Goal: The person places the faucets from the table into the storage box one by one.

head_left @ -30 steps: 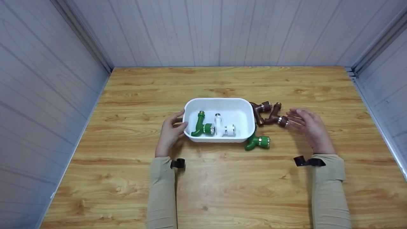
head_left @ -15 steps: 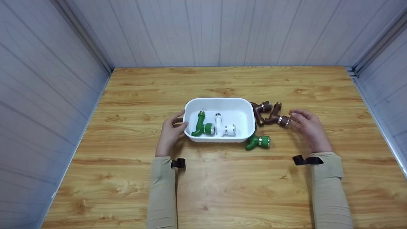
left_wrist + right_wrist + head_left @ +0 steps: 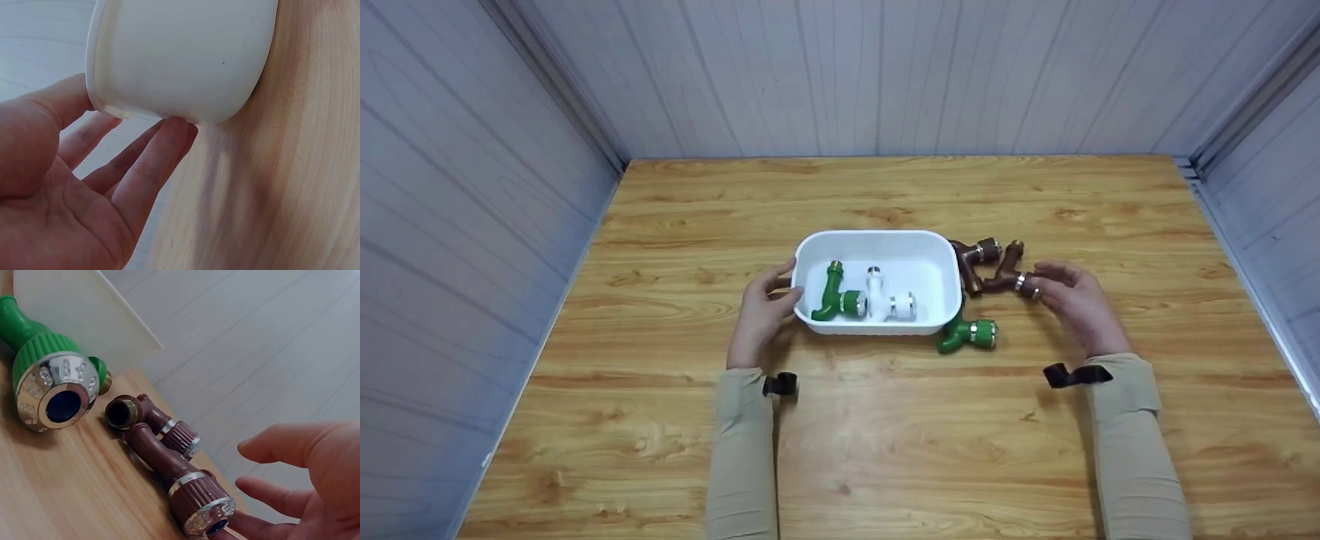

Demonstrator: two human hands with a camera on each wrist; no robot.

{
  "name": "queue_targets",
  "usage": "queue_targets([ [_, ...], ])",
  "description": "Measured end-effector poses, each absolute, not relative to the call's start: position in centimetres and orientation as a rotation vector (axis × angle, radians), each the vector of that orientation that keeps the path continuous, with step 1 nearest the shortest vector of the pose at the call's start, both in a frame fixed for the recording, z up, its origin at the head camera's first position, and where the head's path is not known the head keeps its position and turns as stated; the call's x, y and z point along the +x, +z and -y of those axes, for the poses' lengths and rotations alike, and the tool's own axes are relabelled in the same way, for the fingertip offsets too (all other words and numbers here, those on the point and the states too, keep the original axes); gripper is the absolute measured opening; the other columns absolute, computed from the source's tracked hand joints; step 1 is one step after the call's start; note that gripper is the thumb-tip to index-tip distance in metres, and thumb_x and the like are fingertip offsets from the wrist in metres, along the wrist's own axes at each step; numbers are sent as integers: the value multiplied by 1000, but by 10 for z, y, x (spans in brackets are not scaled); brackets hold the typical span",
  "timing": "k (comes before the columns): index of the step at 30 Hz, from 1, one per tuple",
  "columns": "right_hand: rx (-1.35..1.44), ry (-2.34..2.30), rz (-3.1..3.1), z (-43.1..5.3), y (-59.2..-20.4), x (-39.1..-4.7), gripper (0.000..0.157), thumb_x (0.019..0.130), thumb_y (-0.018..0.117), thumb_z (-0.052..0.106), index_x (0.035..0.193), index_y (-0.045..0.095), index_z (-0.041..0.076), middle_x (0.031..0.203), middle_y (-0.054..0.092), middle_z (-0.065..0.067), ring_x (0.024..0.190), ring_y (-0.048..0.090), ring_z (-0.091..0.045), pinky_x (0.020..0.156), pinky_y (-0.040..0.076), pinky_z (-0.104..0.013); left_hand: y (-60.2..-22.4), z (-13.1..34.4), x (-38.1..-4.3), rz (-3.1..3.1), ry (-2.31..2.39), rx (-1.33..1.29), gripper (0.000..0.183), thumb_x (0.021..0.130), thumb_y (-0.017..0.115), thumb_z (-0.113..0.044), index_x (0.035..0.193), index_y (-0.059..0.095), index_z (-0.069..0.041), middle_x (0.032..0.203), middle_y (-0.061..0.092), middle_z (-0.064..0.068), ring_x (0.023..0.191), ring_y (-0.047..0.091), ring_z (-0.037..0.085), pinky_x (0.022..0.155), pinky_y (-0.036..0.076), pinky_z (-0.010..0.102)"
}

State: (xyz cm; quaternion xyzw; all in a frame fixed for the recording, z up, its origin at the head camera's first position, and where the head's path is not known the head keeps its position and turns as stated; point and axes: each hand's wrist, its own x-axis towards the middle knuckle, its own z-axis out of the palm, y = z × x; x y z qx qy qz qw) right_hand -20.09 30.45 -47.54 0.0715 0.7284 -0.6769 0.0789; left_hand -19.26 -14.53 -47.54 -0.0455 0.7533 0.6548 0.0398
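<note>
In the head view a white plastic tub [image 3: 934, 274] holds a green faucet [image 3: 831, 291] and a white faucet [image 3: 877, 292]. My left hand [image 3: 763, 315] holds the tub's left end, thumb at the rim and fingertips against the outer wall [image 3: 180, 62]. To the right, my right hand [image 3: 1080, 304] reaches the knob of the nearer brown faucet [image 3: 1006, 274]. In the right wrist view its thumb and forefinger are spread apart from the knob [image 3: 199, 498], while lower fingers reach beside and behind it. A second brown faucet [image 3: 971, 262] lies against the tub's right side.
Another green faucet [image 3: 967, 334] lies at the tub's front right corner, partly hidden under its edge. Everything stands on a wood-grain table [image 3: 885, 450]. Pale panel walls [image 3: 840, 75] enclose the table at the back and both sides.
My right hand has moved slightly left, its fingers now overlapping the nearer brown faucet's knob. The left hand and tub have stayed in place.
</note>
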Motion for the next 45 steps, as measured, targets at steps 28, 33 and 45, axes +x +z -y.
queue_targets([
  [28, 152, -1703, -2520, -299, -479, -205, 46, 79, 59, -5, 122, 44, -6, 118, 48, -22, 100, 49, -21, 79, 42, -15, -475, 144, -188, -2330, 2016, -127, 44, 83, 61, -9, 125, 51, -17, 111, 53, 10, 98, 52, 25, 73, 51, 32],
  [33, 126, -1678, -2529, -299, -479, -204, 45, 80, 60, -3, 122, 44, -6, 116, 48, -22, 102, 48, -25, 80, 41, -16, -476, 145, -191, -2331, 2030, -116, 43, 82, 62, -7, 124, 52, -13, 110, 54, 17, 95, 55, 30, 72, 52, 33],
  [45, 186, -1764, -2439, -298, -473, -201, 48, 81, 59, -3, 126, 41, -5, 121, 44, -21, 106, 49, -26, 78, 45, -16, -476, 144, -192, -2310, 2037, -155, 43, 82, 62, -7, 123, 53, -14, 109, 54, 11, 93, 56, 27, 74, 51, 33],
])
